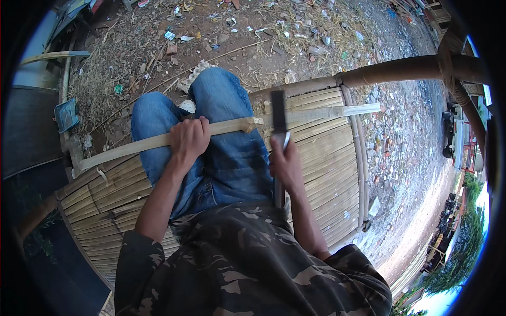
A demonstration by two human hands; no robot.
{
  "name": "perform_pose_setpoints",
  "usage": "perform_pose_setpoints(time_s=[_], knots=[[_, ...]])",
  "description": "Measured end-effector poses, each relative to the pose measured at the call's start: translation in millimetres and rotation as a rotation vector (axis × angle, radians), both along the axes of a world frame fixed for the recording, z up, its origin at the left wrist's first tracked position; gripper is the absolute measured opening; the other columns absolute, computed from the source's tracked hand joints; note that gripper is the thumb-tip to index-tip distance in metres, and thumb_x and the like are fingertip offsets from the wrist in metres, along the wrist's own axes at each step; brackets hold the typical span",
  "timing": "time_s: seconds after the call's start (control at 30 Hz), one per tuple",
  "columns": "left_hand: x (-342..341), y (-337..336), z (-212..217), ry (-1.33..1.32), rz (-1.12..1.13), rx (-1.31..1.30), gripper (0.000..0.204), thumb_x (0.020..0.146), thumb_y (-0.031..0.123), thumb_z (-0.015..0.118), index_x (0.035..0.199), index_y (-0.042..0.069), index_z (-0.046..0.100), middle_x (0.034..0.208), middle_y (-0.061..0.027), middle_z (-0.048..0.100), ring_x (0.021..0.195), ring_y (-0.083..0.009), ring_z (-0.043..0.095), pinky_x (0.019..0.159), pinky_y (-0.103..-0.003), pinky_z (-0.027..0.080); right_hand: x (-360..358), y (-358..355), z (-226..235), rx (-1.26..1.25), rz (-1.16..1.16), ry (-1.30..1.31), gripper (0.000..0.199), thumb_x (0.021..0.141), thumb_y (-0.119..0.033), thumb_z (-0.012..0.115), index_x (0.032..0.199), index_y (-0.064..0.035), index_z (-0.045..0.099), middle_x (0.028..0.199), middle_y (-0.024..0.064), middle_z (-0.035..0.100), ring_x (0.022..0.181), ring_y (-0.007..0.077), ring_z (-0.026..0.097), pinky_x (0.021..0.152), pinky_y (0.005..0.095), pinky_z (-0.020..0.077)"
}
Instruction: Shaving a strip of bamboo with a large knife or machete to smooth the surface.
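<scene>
Across my lap, on the slatted bamboo bench point(321, 158), lies the long bamboo strip point(226, 128). My left hand point(188, 139) wraps tight around it left of the knot; my right hand point(285, 164) grips the knife point(279, 122), its flat dark blade crossing the strip. Best, I judge, to keep the edge shallow along the pale, fibrous grain.

The bench point(327, 158) was a platform of split bamboo slats with a round bamboo rail; a loose sliver point(103, 176) lay on it.
</scene>
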State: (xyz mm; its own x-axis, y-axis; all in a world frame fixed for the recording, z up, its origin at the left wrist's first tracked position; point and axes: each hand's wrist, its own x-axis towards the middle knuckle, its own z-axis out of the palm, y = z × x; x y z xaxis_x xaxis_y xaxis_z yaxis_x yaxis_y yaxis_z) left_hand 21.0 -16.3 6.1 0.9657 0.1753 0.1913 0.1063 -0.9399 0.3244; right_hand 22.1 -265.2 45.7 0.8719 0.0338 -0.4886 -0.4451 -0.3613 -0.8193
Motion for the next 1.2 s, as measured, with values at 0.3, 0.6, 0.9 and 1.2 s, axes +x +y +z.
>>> perform_pose_setpoints(time_s=[0.3,0.6,0.9,1.2], knots=[[-5.3,34.3,29.0,0.306,-0.037,-0.083,0.060,0.101,0.035,0.033,0.063,0.003,0.067,0.059,-0.0224,0.061,0.058,-0.0418,0.062,0.062,-0.051,0.049,38.2,-65.4,55.8,0.316,-0.449,-0.026,0.026,0.096,-0.038,0.055,0.098,-0.0128,0.047,0.062,0.0008,0.047,0.046,0.0085,0.044,0.040,0.0245,0.0371],[-1.8,21.5,11.3,0.192,-0.110,-0.081,0.057,0.099,0.028,0.038,0.056,0.000,0.063,0.057,-0.0236,0.060,0.052,-0.0399,0.061,0.054,-0.047,0.050,44.7,-57.0,74.3,0.361,-0.699,-0.457,0.025,0.099,-0.035,0.051,0.101,-0.0104,0.043,0.064,0.0023,0.048,0.043,0.0083,0.043,0.039,0.0229,0.0359],[-5.7,19.6,8.5,0.168,-0.080,-0.050,0.056,0.097,0.025,0.040,0.051,0.001,0.060,0.055,-0.0234,0.058,0.051,-0.0394,0.061,0.053,-0.047,0.050,31.5,-39.4,68.3,0.456,-0.361,-0.134,0.023,0.100,-0.032,0.050,0.095,-0.0102,0.045,0.059,-0.0003,0.046,0.042,0.0060,0.045,0.036,0.0216,0.0355],[-9.7,16.9,3.5,0.157,-0.038,-0.014,0.052,0.095,0.024,0.042,0.052,0.002,0.062,0.057,-0.0234,0.060,0.052,-0.0392,0.062,0.054,-0.048,0.051,21.7,-13.9,44.6,0.412,-0.287,0.058,0.026,0.099,-0.033,0.052,0.102,-0.0075,0.047,0.059,-0.0002,0.045,0.041,0.0094,0.045,0.037,0.0245,0.0363]])
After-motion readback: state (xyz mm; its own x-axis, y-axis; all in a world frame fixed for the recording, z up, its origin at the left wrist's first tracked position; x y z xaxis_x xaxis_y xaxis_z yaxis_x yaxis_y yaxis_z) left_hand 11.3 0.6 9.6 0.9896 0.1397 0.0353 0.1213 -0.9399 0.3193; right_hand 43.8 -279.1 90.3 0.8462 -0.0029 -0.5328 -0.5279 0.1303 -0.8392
